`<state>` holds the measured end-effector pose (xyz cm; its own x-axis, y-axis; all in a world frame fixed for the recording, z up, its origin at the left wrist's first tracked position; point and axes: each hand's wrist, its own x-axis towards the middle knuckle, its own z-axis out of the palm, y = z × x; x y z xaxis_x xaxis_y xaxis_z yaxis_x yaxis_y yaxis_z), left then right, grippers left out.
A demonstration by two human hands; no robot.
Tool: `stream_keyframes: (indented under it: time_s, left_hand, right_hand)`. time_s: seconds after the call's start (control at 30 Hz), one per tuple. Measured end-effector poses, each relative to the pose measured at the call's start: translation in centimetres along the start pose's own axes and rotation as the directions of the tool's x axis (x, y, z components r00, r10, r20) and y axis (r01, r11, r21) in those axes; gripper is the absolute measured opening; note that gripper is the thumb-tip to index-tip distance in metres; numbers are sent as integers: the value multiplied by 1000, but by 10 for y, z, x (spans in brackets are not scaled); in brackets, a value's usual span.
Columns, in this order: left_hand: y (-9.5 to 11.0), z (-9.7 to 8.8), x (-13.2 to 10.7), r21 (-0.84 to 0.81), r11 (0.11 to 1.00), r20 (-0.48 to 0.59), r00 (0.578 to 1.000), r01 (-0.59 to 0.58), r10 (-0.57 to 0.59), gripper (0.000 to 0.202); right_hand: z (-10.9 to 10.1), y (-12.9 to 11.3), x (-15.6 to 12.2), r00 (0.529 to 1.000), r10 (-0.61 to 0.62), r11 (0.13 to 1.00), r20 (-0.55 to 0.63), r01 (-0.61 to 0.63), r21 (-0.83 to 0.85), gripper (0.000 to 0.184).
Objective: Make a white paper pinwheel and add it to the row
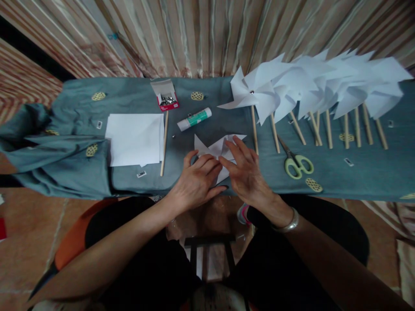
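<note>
A folded white paper pinwheel (212,150) lies at the table's near edge, under both hands. My left hand (198,179) has its fingers bent over the pinwheel's left side and middle, holding it, with the thumb low near the table edge. My right hand (248,175) grips the pinwheel's right side, its thumb at the centre and its fingertips on an upper flap. Pointed corners of the paper stick out above the hands. The very centre is partly hidden by my fingers. A small shiny pin (173,136) lies on the cloth to the upper left.
White paper sheets (134,140) and a wooden stick (164,147) lie left. Behind are a red box of metal pins (167,103) and a glue stick (194,119). Green-handled scissors (296,165) lie right, below several pinwheels on sticks (257,93). Teal cloth (372,172) covers the table.
</note>
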<state>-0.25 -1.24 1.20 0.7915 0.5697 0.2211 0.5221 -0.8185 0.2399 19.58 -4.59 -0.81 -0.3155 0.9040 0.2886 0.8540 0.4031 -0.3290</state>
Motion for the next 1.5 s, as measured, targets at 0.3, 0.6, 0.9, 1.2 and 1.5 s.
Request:
stream_keyframes:
  time_s: [0.3,0.6,0.9,1.2,1.5]
  left_hand:
    - [0,0,0,-1,1000,0,1000,5,-5,49]
    - [-1,0,-1,-15,1000,-6,1000,-2,2,49]
    - [-10,-6,-12,-117,993,-104,994,-30,18,56]
    - [-34,-25,-19,-442,822,-186,859,359,-476,54]
    - [8,-19,-24,-957,-215,284,494,193,-822,51]
  right_hand:
    - [-5,3,-3,999,-21,998,-30,23,53,43]
    - [-14,4,-2,994,-110,990,11,109,87,43]
    - [-19,-1,5,994,-60,996,91,53,76,47]
    - [-16,-6,22,998,-26,996,53,22,83,28]
    - [-5,1,24,1000,13,982,-25,-8,189,30]
